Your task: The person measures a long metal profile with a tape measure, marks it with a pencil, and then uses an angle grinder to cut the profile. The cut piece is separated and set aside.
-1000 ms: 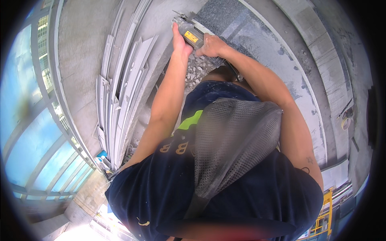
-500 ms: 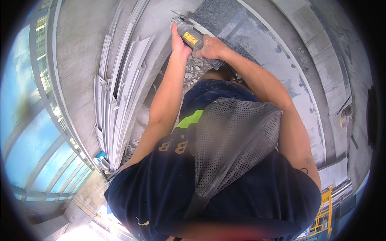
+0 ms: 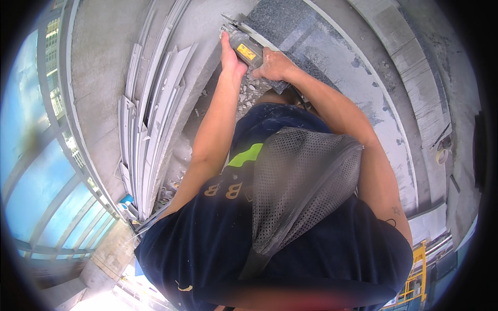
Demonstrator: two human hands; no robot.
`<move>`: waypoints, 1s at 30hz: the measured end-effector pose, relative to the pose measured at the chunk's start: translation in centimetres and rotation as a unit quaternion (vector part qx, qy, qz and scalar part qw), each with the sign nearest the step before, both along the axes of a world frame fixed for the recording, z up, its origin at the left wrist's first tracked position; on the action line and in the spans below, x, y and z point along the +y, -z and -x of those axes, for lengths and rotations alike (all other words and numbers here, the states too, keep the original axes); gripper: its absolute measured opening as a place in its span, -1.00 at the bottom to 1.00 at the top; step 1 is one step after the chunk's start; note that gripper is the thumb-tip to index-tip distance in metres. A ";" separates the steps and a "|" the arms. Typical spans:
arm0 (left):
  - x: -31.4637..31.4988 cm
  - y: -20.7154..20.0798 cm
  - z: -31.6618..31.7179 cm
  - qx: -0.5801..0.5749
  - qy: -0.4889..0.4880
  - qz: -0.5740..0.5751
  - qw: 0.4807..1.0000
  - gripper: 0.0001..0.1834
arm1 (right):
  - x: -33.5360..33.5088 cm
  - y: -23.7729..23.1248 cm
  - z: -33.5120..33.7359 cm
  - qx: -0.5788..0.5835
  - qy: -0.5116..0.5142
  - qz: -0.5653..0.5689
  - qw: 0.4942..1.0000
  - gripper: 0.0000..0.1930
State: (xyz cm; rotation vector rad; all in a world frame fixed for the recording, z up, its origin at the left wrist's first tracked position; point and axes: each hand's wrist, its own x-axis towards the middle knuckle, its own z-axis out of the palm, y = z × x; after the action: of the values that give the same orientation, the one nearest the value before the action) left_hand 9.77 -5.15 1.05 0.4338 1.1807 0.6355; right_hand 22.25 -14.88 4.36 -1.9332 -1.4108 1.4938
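An angle grinder (image 3: 249, 52), grey and dusty with a yellow label, is held in both hands at the top of the view. My left hand (image 3: 232, 59) is closed along its left side, thumb up near the head. My right hand (image 3: 275, 64) wraps the rear of the body. The thin cutting disc (image 3: 234, 22) at the far end lies beside the edge of a dark speckled stone slab (image 3: 272, 22). Whether the disc touches the stone, I cannot tell. Pale dust covers much of the slab.
Long grey metal profiles (image 3: 155, 103) lie stacked to the left. Broken rubble (image 3: 250, 89) fills the gap below the grinder. A tape roll (image 3: 442, 156) sits on the right ledge. Glass panes (image 3: 41, 181) line the far left, and a yellow metal frame (image 3: 417, 274) stands lower right.
The grinder and both hands have barely shifted relative to the slab. More of the slab's dark near corner shows beneath my right wrist.
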 end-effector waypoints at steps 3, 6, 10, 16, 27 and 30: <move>0.2 0.5 0.2 0.000 0.005 -0.005 1.000 -0.17 | 0.2 0.3 0.0 0.000 -0.001 -0.005 1.000 -0.05; 0.9 1.2 0.6 0.004 0.000 0.000 1.000 -0.18 | 0.4 0.8 0.2 -0.001 0.007 -0.032 0.999 -0.09; 1.7 2.1 0.9 -0.002 -0.003 0.000 1.000 -0.19 | 1.0 1.4 0.4 -0.010 0.014 -0.050 0.999 -0.12; 2.4 1.9 0.6 0.016 -0.004 0.009 1.000 -0.22 | 2.2 1.3 0.1 0.003 0.000 -0.004 1.000 -0.09; 2.4 1.4 0.4 0.001 -0.003 0.015 1.000 -0.23 | 2.2 1.0 0.1 0.008 0.009 -0.019 1.000 -0.11; 2.1 1.6 0.6 0.001 -0.004 0.018 1.000 -0.20 | 1.7 0.8 0.1 0.003 0.007 -0.015 1.000 -0.12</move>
State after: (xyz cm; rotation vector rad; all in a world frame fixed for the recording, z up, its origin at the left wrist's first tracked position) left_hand 9.21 -3.07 -0.51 0.4002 1.1941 0.6197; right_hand 22.13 -13.16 3.55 -1.9167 -1.4057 1.4620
